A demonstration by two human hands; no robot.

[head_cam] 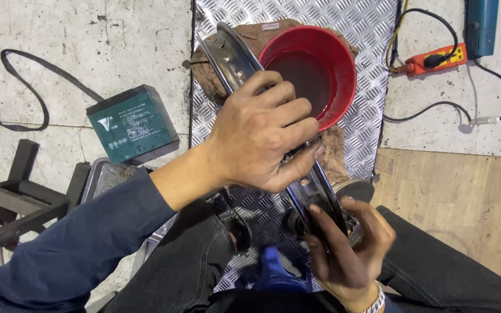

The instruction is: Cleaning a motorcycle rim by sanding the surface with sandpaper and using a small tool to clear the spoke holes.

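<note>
Two hands grip one long metal wheel rim (236, 61), and everything else is best placed relative to it. The largest thing is the diamond-pattern steel plate (366, 35) beneath the rim, running away from the person toward the top of the view. On that plate, just right of the rim's far end, stands a red plastic bowl (340, 64) holding dark liquid, set on a brown rag (334, 150) that spreads under both bowl and rim. Left of the rim, off the plate on the pale floor, lies a green box-shaped battery (131, 124), with a black strap curling farther left. Well to the right of the rim sit an orange power strip (436, 59) and a blue power tool near the top edge.

The rim's long axis runs on a slant from the upper left, beside the bowl, down toward the person's lap at lower right. The left hand (262, 136) lies across the middle of the rim, fingers wrapped over it and closed firmly around it, so the far end of the rim extends up and away from that grip. The right hand (346, 243) is nearer the body, fingers curled closed around the rim's lower end, where a dark fitting is partly hidden; what exactly it pinches there I cannot tell.
</note>
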